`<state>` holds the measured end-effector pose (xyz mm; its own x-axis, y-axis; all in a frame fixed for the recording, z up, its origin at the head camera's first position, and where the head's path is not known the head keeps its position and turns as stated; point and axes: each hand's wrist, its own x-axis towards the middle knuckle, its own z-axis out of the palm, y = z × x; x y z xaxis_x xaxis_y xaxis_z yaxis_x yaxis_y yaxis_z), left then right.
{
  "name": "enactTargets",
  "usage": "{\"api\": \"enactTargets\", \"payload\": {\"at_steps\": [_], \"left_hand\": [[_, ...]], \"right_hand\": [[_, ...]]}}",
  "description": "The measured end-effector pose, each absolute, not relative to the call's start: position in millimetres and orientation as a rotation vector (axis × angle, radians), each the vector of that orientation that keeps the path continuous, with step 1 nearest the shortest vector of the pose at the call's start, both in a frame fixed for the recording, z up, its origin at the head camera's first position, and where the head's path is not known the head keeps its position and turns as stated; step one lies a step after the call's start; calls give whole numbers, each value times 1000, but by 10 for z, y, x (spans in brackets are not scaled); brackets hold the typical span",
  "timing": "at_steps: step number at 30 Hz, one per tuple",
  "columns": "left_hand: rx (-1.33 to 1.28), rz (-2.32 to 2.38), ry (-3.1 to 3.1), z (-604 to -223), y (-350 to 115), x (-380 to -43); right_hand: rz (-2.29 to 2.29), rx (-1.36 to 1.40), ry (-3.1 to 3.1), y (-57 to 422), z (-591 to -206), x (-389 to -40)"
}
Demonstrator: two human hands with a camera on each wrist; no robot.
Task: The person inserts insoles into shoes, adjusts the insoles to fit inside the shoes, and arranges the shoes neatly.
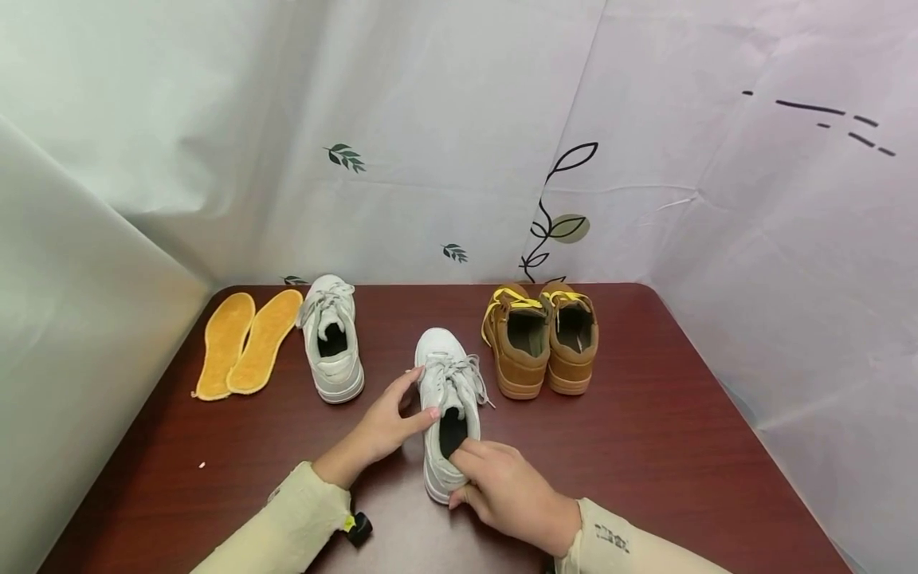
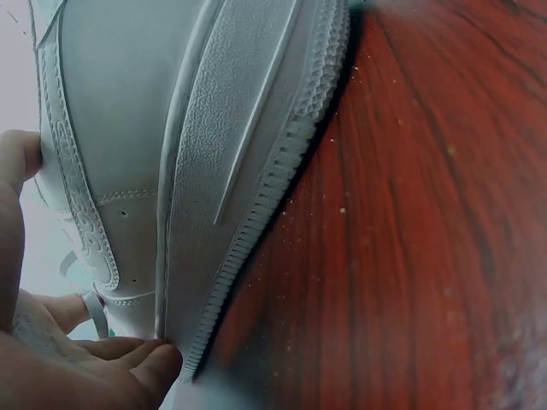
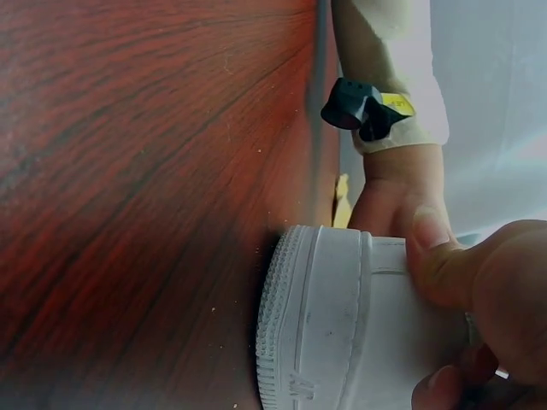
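A white sneaker (image 1: pixel 439 347) stands on the table with its toe pointing away and its laces tied. My left hand (image 1: pixel 388 420) holds its left side, thumb up by the opening and fingers along the side toward the toe. My right hand (image 1: pixel 505 488) grips the heel, fingers inside the dark opening and thumb on the outside of the back. The right wrist view shows the heel (image 3: pixel 333 325) close up. In the left wrist view the sidewall and ridged sole (image 2: pixel 231 120) fill the middle. The fingertips inside the shoe are hidden.
The other white sneaker (image 1: pixel 333 369) stands at the back left, beside two yellow-orange insoles (image 1: pixel 265 343). A pair of brown shoes (image 1: pixel 521 363) with yellow laces stands at the back right. The dark red wooden table (image 1: pixel 667 446) meets white curtains (image 1: pixel 445 119) behind.
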<state>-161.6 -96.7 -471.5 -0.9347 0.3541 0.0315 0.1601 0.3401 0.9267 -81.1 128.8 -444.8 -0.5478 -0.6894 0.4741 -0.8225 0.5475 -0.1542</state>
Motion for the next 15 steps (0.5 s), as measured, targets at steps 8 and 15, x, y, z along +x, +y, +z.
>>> {"api": "enactTargets", "payload": {"at_steps": [8, 15], "left_hand": [[487, 1582, 2499, -4662, -955, -1607], [786, 1200, 2926, -4428, -812, -1539]], "right_hand": [[444, 1235, -2456, 1276, -4453, -819], [375, 1201, -2578, 1277, -4412, -811]]}}
